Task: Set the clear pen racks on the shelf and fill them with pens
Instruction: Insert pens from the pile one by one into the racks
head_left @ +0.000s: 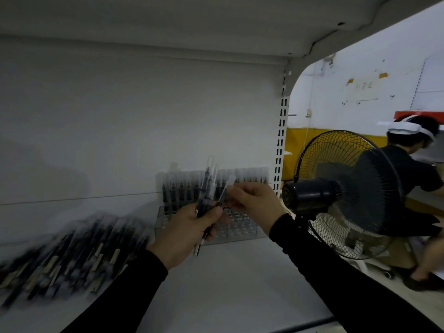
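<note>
A clear pen rack (240,230) stands on the white shelf (228,284) against the back wall, its rear row filled with upright black pens (185,188) with clear caps. My left hand (185,233) is shut around a small bunch of pens (206,188) held upright in front of the rack. My right hand (254,203) pinches a single pen (225,191) near its cap, right beside the bunch. The rack's front holes look empty, partly hidden by my hands.
A blurred pile of loose pens (69,255) lies on the shelf at the left. A black standing fan (341,193) stands just right of the shelf upright (281,150). A person (413,179) crouches beyond it. Another shelf hangs low overhead.
</note>
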### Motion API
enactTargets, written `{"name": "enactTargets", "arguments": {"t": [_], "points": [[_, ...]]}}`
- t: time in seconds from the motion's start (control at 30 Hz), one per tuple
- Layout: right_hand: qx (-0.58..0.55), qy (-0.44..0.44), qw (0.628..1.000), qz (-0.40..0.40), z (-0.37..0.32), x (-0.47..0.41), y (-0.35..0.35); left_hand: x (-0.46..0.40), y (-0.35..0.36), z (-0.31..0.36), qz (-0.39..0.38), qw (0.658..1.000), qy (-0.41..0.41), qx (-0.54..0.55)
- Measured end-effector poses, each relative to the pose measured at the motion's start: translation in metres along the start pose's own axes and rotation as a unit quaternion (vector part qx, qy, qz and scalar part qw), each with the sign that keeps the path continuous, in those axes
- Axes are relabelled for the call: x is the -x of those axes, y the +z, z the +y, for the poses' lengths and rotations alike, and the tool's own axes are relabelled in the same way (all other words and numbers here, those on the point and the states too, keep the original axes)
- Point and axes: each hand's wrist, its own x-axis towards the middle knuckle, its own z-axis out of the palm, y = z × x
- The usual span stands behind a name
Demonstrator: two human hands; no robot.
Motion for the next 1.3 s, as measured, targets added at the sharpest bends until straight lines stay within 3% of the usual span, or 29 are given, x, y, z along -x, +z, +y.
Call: {"name": "enactTargets", "arguments": {"t": [0.17,0.27,0.33,0.4,0.47,0.53,1.03,1.3], "points": [[-0.205,0.073,0.974,0.066,-0.013,-0.002,-0.011,0.0,0.002,0.0,0.0,1.0,-0.016,0.015],[-0.245,0.075,0.959,0.12,-0.02,-0.01,-0.035,0.002,0.003,0.002,-0.004,0.999,-0.033,-0.008],[-0.2,0.049,0.967,0.152,-0.018,-0.017,-0.05,0.001,0.002,0.002,-0.005,0.999,-0.027,-0.026],[-0.074,-0.011,0.978,0.195,-0.009,-0.024,-0.063,0.0,0.001,0.002,-0.012,0.999,-0.029,-0.025],[0.084,-0.07,0.965,0.238,0.0,-0.031,-0.076,0.0,0.001,0.003,-0.017,0.999,-0.037,-0.015],[0.162,-0.1,0.947,0.261,0.005,-0.036,-0.086,-0.001,0.002,0.003,-0.017,0.999,-0.043,0.01],[0.246,-0.119,0.933,0.234,0.026,-0.067,-0.091,-0.002,0.001,0.0,-0.004,1.0,-0.025,0.005],[0.254,-0.054,0.95,0.174,0.044,-0.063,-0.088,-0.003,0.0,0.0,-0.003,1.0,-0.027,0.01]]}}
